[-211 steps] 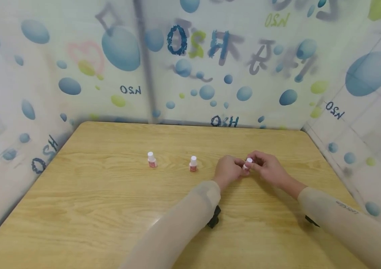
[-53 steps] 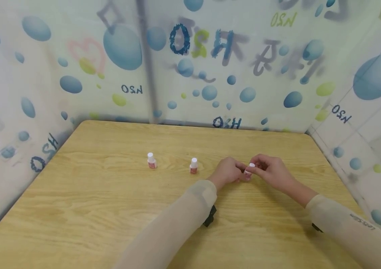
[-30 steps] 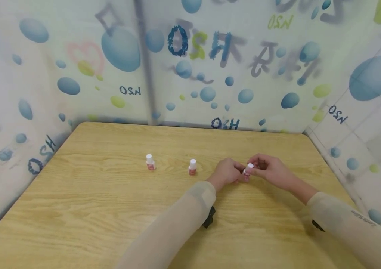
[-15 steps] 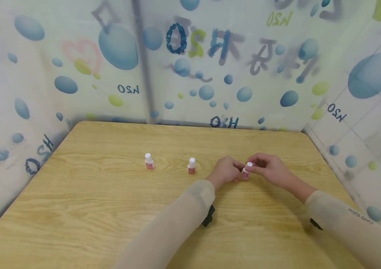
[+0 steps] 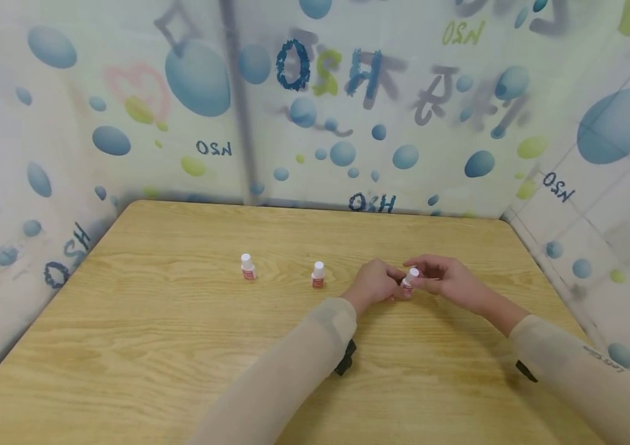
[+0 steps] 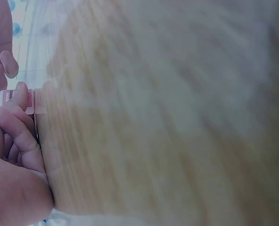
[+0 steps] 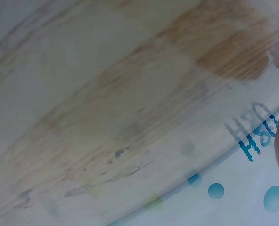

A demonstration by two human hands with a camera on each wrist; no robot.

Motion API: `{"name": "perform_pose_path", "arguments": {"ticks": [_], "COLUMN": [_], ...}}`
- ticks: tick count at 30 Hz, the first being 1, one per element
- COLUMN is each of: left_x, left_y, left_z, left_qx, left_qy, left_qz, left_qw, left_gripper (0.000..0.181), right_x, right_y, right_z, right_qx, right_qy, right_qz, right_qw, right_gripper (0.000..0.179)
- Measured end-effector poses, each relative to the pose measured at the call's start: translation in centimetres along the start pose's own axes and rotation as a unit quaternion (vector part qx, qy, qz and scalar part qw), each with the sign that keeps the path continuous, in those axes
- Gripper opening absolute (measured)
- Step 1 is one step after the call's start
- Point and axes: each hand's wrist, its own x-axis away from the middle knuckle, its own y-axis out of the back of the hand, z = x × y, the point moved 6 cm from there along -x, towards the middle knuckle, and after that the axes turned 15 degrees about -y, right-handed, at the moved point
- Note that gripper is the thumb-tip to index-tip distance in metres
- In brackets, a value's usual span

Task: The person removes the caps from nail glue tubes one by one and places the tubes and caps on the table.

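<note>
The left bottle (image 5: 249,268) and middle bottle (image 5: 318,275) stood apart on the pale, wood-grained surface (image 5: 170,346), 2 small white shapes with red print too fine to read. Next along, the left grip (image 5: 373,282) was clamped on the right bottle (image 5: 408,284), low on its body, fingers hiding part of the print. Its smooth, round cap (image 5: 414,272), cut off in the left wrist view, sat between thumb and fingers of the right grip (image 5: 451,282); whether these pinched it, I could not tell. The right wrist view was hazy.
</note>
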Motion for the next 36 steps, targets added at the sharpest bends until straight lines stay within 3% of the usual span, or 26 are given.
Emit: {"name": "perform_pose_path", "arguments": {"ticks": [9, 14, 27, 36], "left_x": [-0.2, -0.32, -0.12, -0.13], "left_y": [0.01, -0.02, 0.08, 0.16], "left_z": [0.26, 0.32, 0.01, 0.14], "left_qx": [0.019, 0.02, 0.019, 0.016], "left_qy": [0.008, 0.003, 0.001, -0.001], "left_qz": [-0.003, -0.001, 0.002, 0.0], "left_qw": [0.9998, 0.9998, 0.9998, 0.9999], "left_gripper": [0.029, 0.027, 0.028, 0.027], "right_x": [-0.13, 0.12, 0.36, 0.04], "right_y": [0.02, 0.06, 0.03, -0.27], "right_z": [0.07, 0.0, 0.4, -0.26], "right_qx": [-0.017, -0.023, -0.046, -0.037], "right_qy": [-0.026, -0.033, 0.014, -0.036], "right_qz": [-0.031, -0.022, 0.015, 0.0], "right_qw": [0.9991, 0.9989, 0.9987, 0.9987], "right_gripper": [0.036, 0.034, 0.03, 0.043]}}
